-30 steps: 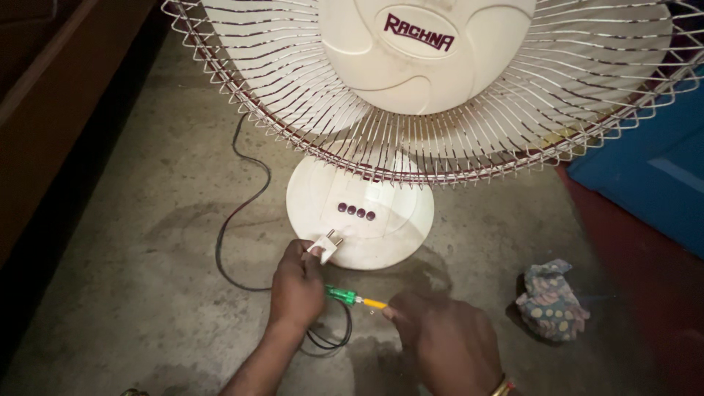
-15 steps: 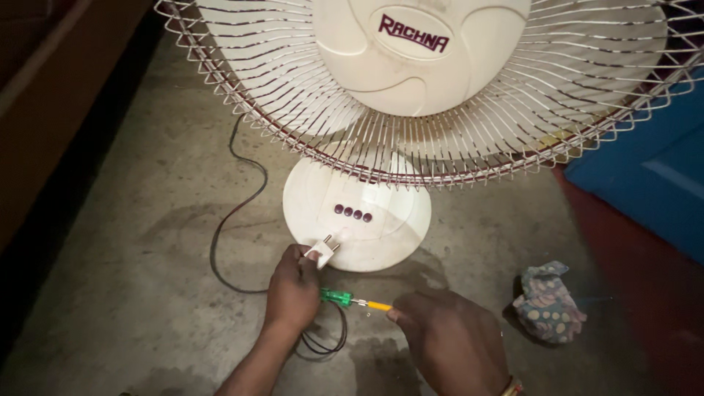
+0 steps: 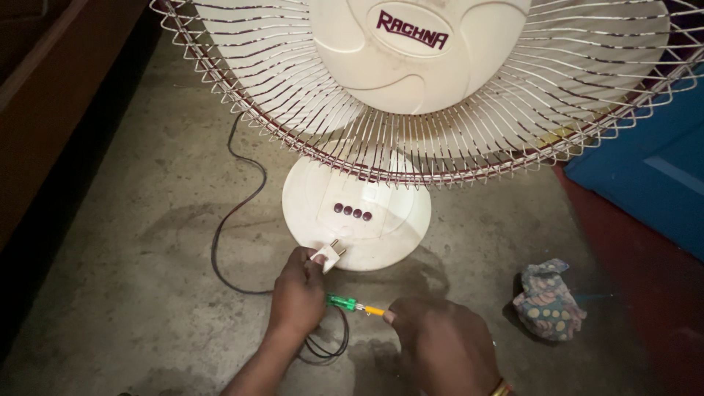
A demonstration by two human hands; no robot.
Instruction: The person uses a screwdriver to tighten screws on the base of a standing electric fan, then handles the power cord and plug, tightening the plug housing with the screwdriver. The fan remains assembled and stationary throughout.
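Note:
A cream table fan stands on the concrete floor, its wire guard (image 3: 440, 95) filling the top of the view and its round base (image 3: 359, 213) with several dark buttons below. My left hand (image 3: 297, 293) holds the fan's white two-pin plug (image 3: 328, 257), pins pointing up toward the base. My right hand (image 3: 444, 345) grips a small screwdriver with a green and yellow handle (image 3: 352, 304), its tip pointing left and hidden behind my left hand. The black cord (image 3: 231, 227) loops from the fan's back round to the plug.
A crumpled patterned cloth (image 3: 546, 299) lies on the floor to the right. A blue panel (image 3: 653, 169) stands at the far right over a reddish floor strip. A dark wooden edge (image 3: 51, 95) runs along the left.
Both hands and the plug keep nearly the same pose. The view has shifted slightly, with the fan appearing a little lower and closer.

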